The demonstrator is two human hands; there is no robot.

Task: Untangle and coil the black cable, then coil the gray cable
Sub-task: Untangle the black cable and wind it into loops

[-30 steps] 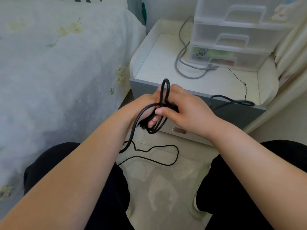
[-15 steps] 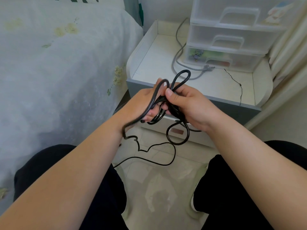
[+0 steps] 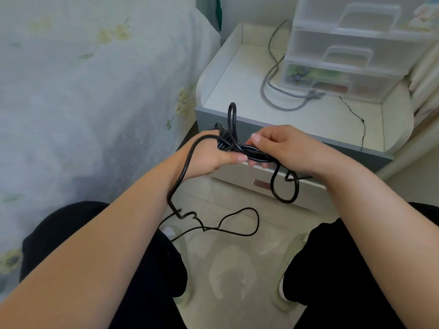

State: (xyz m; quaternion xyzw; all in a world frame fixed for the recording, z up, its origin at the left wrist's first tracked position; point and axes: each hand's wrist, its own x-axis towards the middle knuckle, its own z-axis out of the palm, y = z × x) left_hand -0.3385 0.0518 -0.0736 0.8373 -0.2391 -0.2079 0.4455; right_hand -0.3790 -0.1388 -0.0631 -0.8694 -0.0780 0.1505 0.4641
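Gray cable point(image 3: 273, 91) on nightstand point(image 3: 237, 67), beside plastic drawers point(image 3: 344, 55).

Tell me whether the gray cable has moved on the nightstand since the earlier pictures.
No. The gray cable keeps its loop beside the drawer unit; only the camera shifted.

No text, brand, number or sign could be read anywhere; the lowest drawer point(image 3: 342, 79) of the clear plastic unit bore only a small cartoon figure sticker point(image 3: 299, 73), which carried no legible lettering.
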